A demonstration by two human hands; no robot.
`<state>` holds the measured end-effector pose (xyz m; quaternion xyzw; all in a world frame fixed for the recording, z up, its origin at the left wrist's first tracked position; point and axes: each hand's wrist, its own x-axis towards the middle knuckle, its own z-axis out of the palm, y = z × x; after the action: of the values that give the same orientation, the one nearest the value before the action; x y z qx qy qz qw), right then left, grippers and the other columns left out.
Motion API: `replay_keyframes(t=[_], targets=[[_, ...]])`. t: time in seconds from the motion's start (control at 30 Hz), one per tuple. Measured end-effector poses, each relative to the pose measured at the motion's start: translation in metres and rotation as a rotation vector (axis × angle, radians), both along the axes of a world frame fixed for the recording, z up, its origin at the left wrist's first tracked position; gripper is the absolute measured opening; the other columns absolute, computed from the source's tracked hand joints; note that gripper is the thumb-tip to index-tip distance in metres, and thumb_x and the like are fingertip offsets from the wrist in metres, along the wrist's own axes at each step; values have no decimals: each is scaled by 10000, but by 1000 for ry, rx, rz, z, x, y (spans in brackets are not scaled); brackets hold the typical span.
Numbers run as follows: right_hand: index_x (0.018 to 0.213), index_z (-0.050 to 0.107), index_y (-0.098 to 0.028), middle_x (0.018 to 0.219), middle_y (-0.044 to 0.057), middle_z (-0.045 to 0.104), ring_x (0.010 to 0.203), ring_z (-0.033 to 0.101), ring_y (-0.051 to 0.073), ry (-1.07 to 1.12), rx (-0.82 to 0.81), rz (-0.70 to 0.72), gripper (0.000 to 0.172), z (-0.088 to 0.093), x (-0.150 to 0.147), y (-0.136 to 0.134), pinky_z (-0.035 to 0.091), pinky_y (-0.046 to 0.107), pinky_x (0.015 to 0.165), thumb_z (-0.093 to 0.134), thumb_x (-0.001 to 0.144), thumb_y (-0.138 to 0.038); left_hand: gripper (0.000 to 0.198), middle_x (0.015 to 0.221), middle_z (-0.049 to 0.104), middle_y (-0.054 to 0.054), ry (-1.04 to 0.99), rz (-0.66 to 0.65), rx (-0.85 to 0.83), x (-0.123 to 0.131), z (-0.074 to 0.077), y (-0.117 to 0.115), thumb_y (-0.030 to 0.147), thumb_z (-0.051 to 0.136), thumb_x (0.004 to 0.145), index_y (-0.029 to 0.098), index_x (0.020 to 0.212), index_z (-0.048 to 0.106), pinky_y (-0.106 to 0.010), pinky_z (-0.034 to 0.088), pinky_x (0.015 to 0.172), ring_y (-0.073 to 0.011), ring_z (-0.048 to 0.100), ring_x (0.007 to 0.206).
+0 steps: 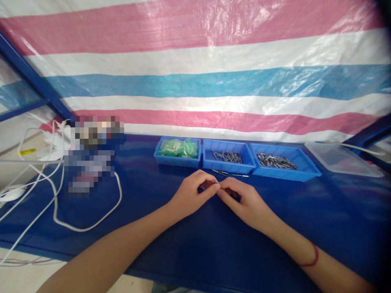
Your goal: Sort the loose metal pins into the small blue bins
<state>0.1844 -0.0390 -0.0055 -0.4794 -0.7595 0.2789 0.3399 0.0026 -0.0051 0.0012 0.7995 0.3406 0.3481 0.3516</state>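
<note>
My left hand (195, 191) and my right hand (241, 197) meet fingertip to fingertip above the blue table. Both are closed in a pinch, and whatever lies between the fingertips is too small and covered to make out. Just beyond them, a few thin metal pieces (241, 175) lie on the table in front of the bins. The middle blue bin (229, 166) holds long slim metal pieces (230, 156). In the right blue bin (305, 173) sit many short metal pieces (276, 161). Green plastic packets (179, 147) fill the left blue bin (177, 162).
A clear plastic lid or tray (345, 160) lies at the right. White cables (88, 228) loop over the table's left side, with a white mouse (12, 193) at the edge. A blurred-out area (91, 162) hides things there. Behind the table (183, 244) hangs a striped sheet (195, 85).
</note>
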Motion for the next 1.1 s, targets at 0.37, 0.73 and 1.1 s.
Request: replay_keyframes(t=[0.37,0.73,1.1], targets=[[823,621,-203,696,10,570,614,500,138,52,38,-84,167,-2,2,1,396,265,546,541,878,-340,155,893,626,-39,14,14,41,-1,1,-1,279,529,901,170,917,638,-252,459,761,-145,578,837],[853,638,-217,864,49,659,748,588,188,151,136,-328,218,10,34,11,450,302,632,569,859,-425,149,924,638,-46,116,36,108,-2,-2,0,270,520,903,172,960,616,-287,442,831,-166,576,897],[858,672,-232,724,95,639,661,576,283,-462,283,-1016,253,15,146,32,365,376,581,524,832,-436,270,1143,587,-67,561,126,327,-9,-5,-3,389,523,893,223,1078,630,-390,385,801,-258,497,1022]])
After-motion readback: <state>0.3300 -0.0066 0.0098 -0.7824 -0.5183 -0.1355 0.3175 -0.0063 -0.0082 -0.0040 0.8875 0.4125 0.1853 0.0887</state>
